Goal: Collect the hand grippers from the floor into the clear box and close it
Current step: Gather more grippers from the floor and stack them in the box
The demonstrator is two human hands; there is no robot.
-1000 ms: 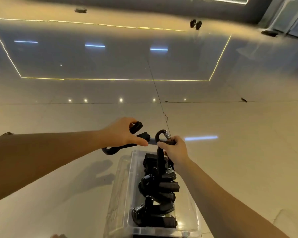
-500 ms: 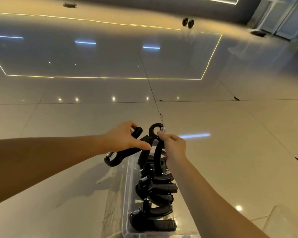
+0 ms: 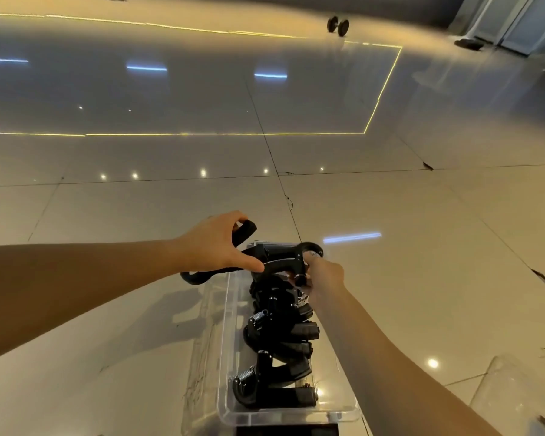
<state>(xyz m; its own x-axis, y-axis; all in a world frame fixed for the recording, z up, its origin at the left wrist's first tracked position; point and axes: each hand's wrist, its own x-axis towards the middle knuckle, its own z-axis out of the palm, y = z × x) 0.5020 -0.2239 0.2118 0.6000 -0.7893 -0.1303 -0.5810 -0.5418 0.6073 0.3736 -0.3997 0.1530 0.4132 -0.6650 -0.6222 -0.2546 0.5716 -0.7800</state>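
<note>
- Step in hand, as judged: loading stage. Two hand grippers are held over the far end of the clear box (image 3: 230, 357); the closing step is not yet begun.
- The clear box sits on the glossy tiled floor (image 3: 390, 247), open at the top, long side running away from the camera. A row of black hand grippers (image 3: 280, 341) with metal springs is already laid inside, from the near end up to the far end.
- The left hand (image 3: 214, 243) is wrapped around one black gripper (image 3: 244, 232): thumb pressed under it, fingers curled over the upper handle. Its looped end pokes out past the box's left wall, over the floor.
- The right hand (image 3: 323, 273) is closed on a second gripper (image 3: 283, 262) near its spring end, fingers pinched around it; the exact finger placement is partly hidden by the hand itself. This gripper is over the far end of the box, touching or just above the pile; which cannot be told.
- A pale clear sheet at the lower right (image 3: 516, 394) is probably the lid; blurred, not certain.
- Dark objects are seen far off on the floor (image 3: 338, 26); too small to be identified as grippers.
- Next move, judged: both held grippers are to be lowered into the remaining space at the far end and released, laid flat enough that the lid can seat. The left one needs to be swung inward first, as it overhangs the wall.
</note>
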